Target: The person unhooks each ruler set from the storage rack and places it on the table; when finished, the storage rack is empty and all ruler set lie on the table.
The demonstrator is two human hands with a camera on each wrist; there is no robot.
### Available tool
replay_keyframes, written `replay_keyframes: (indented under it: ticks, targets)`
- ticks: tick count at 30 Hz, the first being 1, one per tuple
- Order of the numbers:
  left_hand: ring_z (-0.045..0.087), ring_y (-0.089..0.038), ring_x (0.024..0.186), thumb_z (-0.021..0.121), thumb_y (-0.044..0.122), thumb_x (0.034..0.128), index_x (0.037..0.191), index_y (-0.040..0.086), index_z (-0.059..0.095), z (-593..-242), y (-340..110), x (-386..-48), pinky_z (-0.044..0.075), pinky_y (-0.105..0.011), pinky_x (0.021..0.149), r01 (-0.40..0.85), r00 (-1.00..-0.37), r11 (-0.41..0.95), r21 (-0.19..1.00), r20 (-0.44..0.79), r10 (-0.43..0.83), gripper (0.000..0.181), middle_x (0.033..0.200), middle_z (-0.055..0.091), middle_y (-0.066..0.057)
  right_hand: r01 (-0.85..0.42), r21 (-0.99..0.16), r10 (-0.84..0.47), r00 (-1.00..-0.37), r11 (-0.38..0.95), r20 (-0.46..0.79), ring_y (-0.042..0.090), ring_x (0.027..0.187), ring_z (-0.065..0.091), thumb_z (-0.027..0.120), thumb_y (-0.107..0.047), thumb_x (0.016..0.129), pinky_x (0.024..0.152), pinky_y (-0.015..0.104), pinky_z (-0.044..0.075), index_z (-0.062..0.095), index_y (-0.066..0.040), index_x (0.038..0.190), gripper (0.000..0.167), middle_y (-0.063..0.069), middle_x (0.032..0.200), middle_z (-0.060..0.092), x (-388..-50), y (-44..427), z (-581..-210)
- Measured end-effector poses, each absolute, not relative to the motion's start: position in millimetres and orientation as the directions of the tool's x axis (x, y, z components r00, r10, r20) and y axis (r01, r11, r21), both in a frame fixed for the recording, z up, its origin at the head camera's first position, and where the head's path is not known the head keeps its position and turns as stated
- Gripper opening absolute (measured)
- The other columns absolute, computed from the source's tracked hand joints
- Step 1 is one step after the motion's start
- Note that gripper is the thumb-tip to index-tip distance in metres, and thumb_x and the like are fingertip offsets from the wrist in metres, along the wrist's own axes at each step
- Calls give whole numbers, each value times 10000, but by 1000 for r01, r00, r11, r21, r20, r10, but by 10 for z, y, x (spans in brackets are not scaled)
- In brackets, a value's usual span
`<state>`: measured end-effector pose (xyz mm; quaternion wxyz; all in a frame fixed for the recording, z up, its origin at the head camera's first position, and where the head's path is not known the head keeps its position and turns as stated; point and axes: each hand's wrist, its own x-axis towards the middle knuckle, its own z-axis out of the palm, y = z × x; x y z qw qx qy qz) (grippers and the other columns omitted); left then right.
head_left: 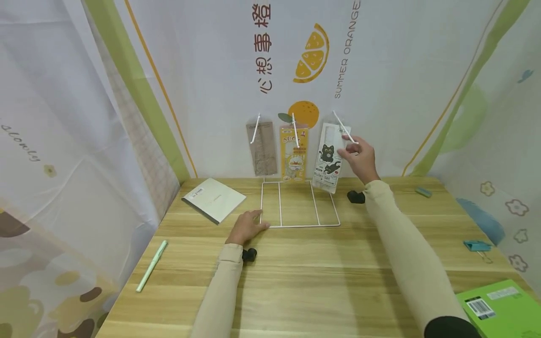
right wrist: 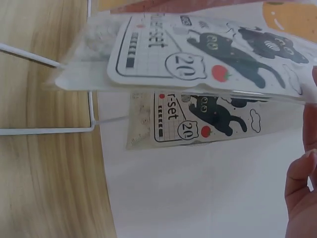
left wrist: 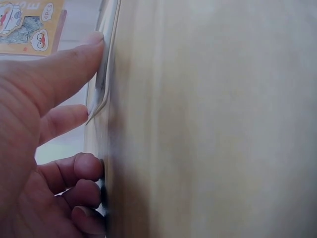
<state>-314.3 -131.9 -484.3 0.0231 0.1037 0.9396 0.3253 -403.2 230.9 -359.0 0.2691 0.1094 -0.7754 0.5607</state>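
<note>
Two hands, well apart: left hand presses the white wire rack, right hand pinches the front cat ruler-set pack.
Left thumb and index sit at the rack's front left corner. Right grip is at the pack's right edge, by the right hook; another cat pack just behind. Duck pack on middle hook, brown pack on left hook. Table: pale notebook, mint pen left; teal binder clip, green barcoded item right.

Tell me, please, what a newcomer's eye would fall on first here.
Probably the black-cat ruler packet at the right of the rack, with the right hand on its edge. Next come the yellow duck packet mid-rack and the green item near right on the table.
</note>
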Motion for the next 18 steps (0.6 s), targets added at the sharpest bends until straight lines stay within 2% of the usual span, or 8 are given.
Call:
replay_keyframes:
  ticks: [7,18]
  targets:
    - [495,-448,1337,732,307,930,1405,-10,556,-4854,-1314,-3126,395,-537,1122,187,-975,749,635,27,221,597,1419,554,-254,-532,-792,100,-808,300,581,92,670,585,716,53,870,582,148,467,605,112,1248,398,147,795,670,-3654,2235,-3473]
    - [501,-464,1323,732,327,929,1403,-8,556,-4845,-1314,-3142,407,-553,1105,186,-976,762,621,27,216,606,1406,557,-273,-571,-770,60,-791,286,609,111,612,563,702,71,886,543,145,462,583,93,1291,422,156,770,628,-3258,2274,-3522]
